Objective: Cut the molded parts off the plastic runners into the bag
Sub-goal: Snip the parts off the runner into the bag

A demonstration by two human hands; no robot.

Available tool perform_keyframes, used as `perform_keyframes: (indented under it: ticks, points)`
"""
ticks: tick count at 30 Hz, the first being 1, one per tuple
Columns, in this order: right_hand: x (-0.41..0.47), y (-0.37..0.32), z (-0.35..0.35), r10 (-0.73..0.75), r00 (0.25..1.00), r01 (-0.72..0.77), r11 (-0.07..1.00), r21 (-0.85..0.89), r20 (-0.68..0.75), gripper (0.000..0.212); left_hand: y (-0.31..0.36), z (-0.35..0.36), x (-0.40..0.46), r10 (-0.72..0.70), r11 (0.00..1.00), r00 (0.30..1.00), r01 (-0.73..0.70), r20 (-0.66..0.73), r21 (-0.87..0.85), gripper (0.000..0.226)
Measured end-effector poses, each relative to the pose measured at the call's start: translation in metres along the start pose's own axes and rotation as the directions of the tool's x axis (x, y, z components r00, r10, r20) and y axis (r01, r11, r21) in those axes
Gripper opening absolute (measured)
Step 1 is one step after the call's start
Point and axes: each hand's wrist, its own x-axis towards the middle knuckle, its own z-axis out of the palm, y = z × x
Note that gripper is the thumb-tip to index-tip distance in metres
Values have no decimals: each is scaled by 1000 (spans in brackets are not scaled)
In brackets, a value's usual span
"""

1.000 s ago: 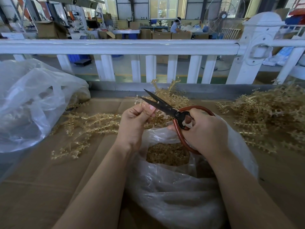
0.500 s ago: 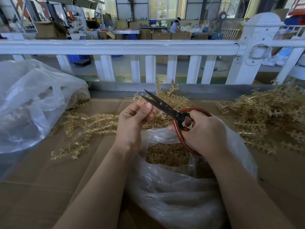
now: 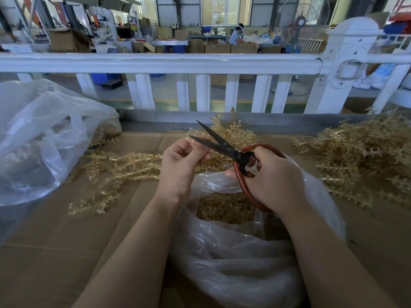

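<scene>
Right now my left hand [image 3: 178, 161] pinches a small bit of runner [image 3: 191, 140] between thumb and curled fingers, holding it up just past my fingertips where the blades meet it. My right hand [image 3: 273, 176] grips the red loop handles of the scissors [image 3: 224, 145], fingers curled through and around them; the dark blades stand parted, the lower one touching the pinched piece, the upper one angled up and away from me.

Directly beneath both hands sits the open bag [image 3: 244, 252], its mouth gaping toward me, with a bed of cut parts [image 3: 224, 207] already lying in the bottom. So a fair share of the work looks done, I'd judge, though I cannot tell how full the bag is meant to get.

Plenty seems left. Beyond my left hand, spread flat on the cardboard [image 3: 55, 252], lie long amber runners [image 3: 115, 167]. Whether those are stripped or still carry parts is too fine to tell. Off to the far side of my right hand a thick tangled heap of runners [image 3: 360, 156] waits, and another clump [image 3: 231, 132] rises just behind the scissors. A second, crumpled plastic bag [image 3: 44, 138] rests well out past my left hand.
</scene>
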Motion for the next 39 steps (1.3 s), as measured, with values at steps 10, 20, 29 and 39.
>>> perform_keyframes:
  ticks: [10,20,29,39]
  points:
    - [1,-1,-2,-11,1000,11,1000,1,26,64,2,2,-1,107,992,986,-115,129,54,40]
    - [3,-8,-6,30,999,-28,995,-98,23,56,0,-1,0,68,996,991,-74,117,43,19]
    - [2,-8,-6,6,1000,-7,998,-60,-16,57,-1,-2,1,43,999,990,-44,133,6,13]
    - [1,-7,-6,-5,999,2,997,-77,-39,64,-3,-3,0,45,999,995,-48,94,26,6]
